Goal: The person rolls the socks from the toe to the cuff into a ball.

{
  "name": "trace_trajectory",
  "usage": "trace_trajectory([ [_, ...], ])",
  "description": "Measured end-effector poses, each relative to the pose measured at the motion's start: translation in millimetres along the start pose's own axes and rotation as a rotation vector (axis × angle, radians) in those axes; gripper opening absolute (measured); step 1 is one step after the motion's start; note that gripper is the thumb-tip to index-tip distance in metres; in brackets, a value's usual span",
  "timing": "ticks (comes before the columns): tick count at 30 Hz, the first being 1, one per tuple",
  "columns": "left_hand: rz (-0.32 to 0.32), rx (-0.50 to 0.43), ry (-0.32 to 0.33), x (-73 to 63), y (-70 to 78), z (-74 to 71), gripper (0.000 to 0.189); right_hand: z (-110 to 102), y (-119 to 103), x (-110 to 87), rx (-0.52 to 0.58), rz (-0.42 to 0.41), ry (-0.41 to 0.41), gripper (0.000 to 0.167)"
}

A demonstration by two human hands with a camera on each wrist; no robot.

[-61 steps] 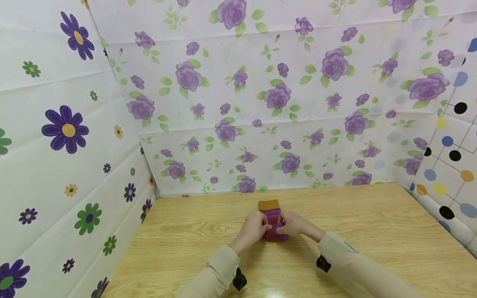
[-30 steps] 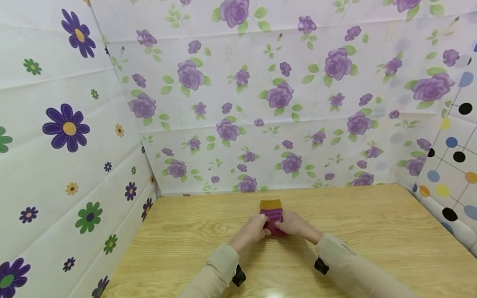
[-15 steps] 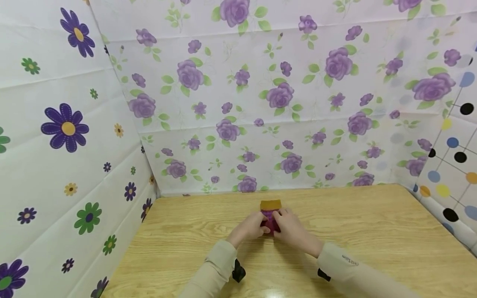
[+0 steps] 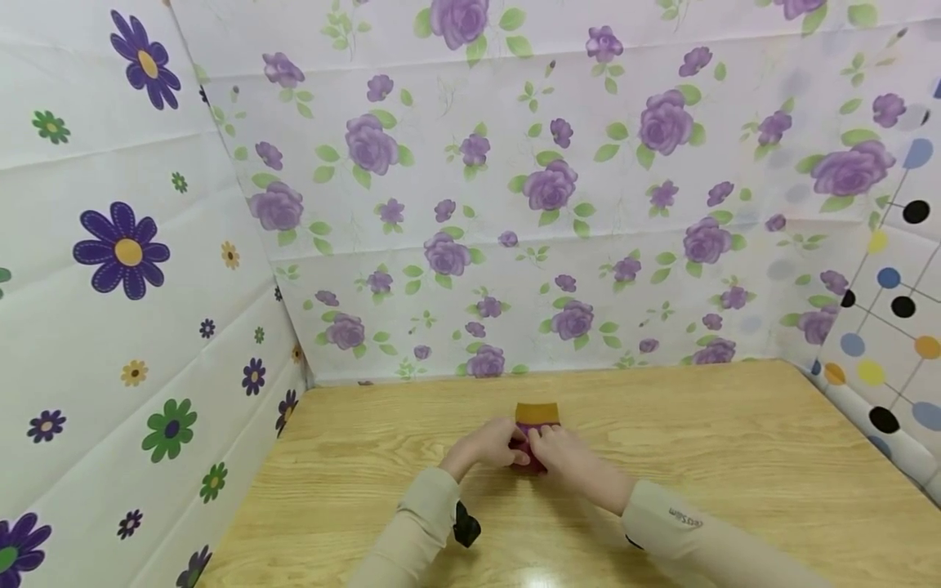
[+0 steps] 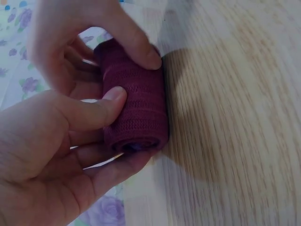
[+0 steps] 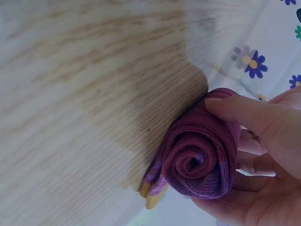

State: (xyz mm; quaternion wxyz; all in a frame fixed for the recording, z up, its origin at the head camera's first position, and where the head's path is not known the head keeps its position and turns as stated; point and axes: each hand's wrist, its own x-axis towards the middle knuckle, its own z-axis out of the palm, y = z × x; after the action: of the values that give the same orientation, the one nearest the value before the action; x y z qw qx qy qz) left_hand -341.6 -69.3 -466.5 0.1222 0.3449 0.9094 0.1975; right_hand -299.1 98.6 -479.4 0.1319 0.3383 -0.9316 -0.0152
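Observation:
In the head view, a maroon and purple knitted pair of socks [image 4: 537,414] lies on the table, with its mustard end flat and pointing away. Its near part is wound into a tight roll, whose coiled end [image 6: 195,162] faces the right wrist camera. My left hand [image 4: 488,443] grips the left side of this roll. In the left wrist view, that thumb [image 5: 114,96] lies on the knit and the fingers are underneath. My right hand [image 4: 573,465] holds the right side, thumb [image 6: 225,107] on the roll and fingers curled behind. The hands cover much of the roll in the head view.
The wooden table [image 4: 367,433] extends around the hands. A purple-flowered sheet [image 4: 441,204] hangs behind it, a daisy-patterned sheet [image 4: 184,269] at the left and a dotted one [image 4: 904,327] at the right. A black wrist device [image 4: 466,525] is at the left cuff.
A loose purple flap at the near end is now wound into a roll, and less purple knit shows flat. The right hand has swung further over the roll. Both hands remain on the socks.

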Motion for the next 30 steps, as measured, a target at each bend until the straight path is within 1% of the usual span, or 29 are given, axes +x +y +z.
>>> trace_trajectory([
  [2,0.015,-0.009,-0.009,-1.0,-0.5,-1.0,0.017,1.0,-1.2,-0.5,0.004,0.002,-0.009,0.045],
  [4,0.015,-0.028,-0.021,-1.6,-1.4,-1.2,0.017,2.2,-1.8,-1.1,0.001,-0.003,0.002,0.044],
  [10,-0.028,-0.074,-0.032,-2.9,-2.1,-0.7,0.023,8.4,-0.8,-4.4,-0.026,-0.025,0.048,0.039],
  [15,-0.051,-0.079,-0.029,-3.3,-2.0,-0.5,0.02,10.2,-0.3,-5.4,-0.025,-0.029,0.067,0.039],
  [19,-0.089,-0.101,-0.034,-5.5,-0.7,0.2,0.019,10.3,-0.1,-6.4,0.001,-0.037,0.067,0.038],
  [22,-0.119,-0.134,-0.037,-7.0,0.1,1.2,0.019,9.9,0.9,-6.9,0.032,-0.044,0.046,0.035],
  [26,-0.135,-0.178,-0.021,-7.1,0.6,1.7,0.017,8.0,4.1,-5.9,0.063,-0.062,0.033,0.032],
  [30,-0.167,-0.208,0.027,-6.6,-0.6,1.8,0.018,5.0,8.9,-2.7,0.084,-0.086,0.047,0.031],
])
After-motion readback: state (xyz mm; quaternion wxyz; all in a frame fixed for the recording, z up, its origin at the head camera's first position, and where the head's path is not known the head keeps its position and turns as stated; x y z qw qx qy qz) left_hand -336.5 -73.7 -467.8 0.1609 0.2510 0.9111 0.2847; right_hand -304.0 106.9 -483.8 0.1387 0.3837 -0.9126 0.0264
